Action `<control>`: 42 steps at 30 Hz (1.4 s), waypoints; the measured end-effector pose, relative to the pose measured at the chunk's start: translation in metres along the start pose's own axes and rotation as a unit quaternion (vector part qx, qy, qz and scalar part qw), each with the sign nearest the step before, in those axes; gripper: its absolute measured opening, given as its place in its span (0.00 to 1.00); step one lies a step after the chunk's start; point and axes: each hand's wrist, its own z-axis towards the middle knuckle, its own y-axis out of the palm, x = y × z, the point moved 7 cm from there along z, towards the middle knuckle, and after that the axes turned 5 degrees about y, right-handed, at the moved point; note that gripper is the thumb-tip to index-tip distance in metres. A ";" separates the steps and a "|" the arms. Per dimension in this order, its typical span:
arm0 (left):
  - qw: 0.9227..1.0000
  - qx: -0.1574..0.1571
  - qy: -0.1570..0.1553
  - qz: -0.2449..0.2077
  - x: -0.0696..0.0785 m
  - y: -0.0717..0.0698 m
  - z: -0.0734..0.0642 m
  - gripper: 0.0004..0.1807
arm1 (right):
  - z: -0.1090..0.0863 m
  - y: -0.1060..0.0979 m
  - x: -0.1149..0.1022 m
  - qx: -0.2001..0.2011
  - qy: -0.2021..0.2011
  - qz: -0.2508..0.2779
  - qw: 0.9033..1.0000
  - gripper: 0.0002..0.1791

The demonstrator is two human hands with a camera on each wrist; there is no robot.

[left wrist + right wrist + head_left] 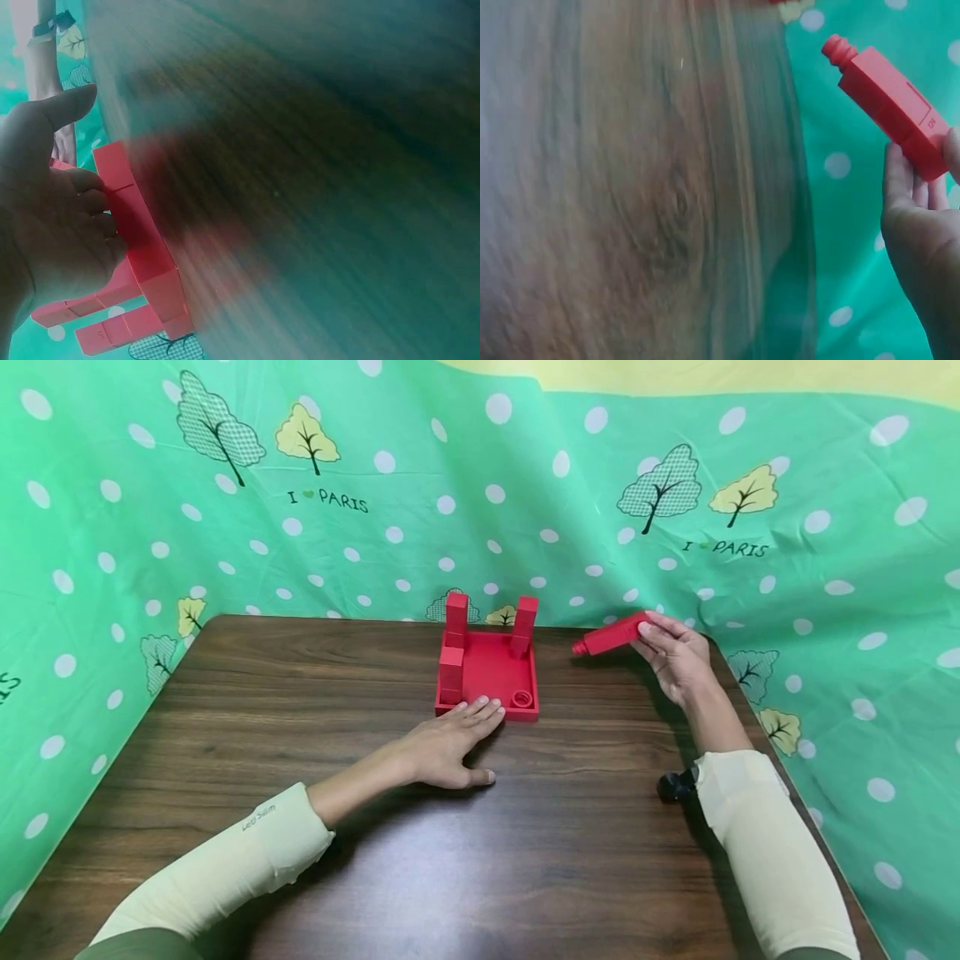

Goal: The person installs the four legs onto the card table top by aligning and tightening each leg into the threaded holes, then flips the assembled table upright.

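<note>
A red square tabletop with a raised rim (498, 664) lies on the wooden table, underside up. Three red legs stand upright at its corners: back left (456, 620), back right (525, 625) and front left (452, 673). The front right corner has a bare round threaded socket (522, 699). My left hand (448, 747) rests with straight fingers on the near rim. To the right, my right hand (678, 656) pinches a loose red leg (894, 105) by its plain end. The leg's threaded tip (840, 51) points left, toward the tabletop.
The brown wooden table (360, 710) ends at a green curtain (420, 527) with white dots and printed trees behind it. A small black device (677, 786) sits at the right wrist. Pale sleeves (225, 852) cover both forearms.
</note>
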 end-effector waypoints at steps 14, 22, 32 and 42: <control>1.000 0.001 -0.010 -0.004 0.001 0.000 0.003 0.54 | -0.019 0.051 0.016 -0.043 0.022 -0.053 0.997 0.12; 1.000 -0.002 -0.010 -0.008 -0.001 0.000 0.003 0.54 | -0.026 0.069 0.026 -0.069 0.020 -0.070 0.995 0.13; 1.000 0.008 -0.012 -0.002 0.000 -0.004 0.001 0.51 | -0.032 0.086 0.037 -0.095 0.022 -0.119 0.988 0.15; 0.998 0.010 -0.007 0.069 0.002 0.000 0.004 0.49 | -0.034 0.093 0.047 -0.115 0.037 -0.147 0.982 0.14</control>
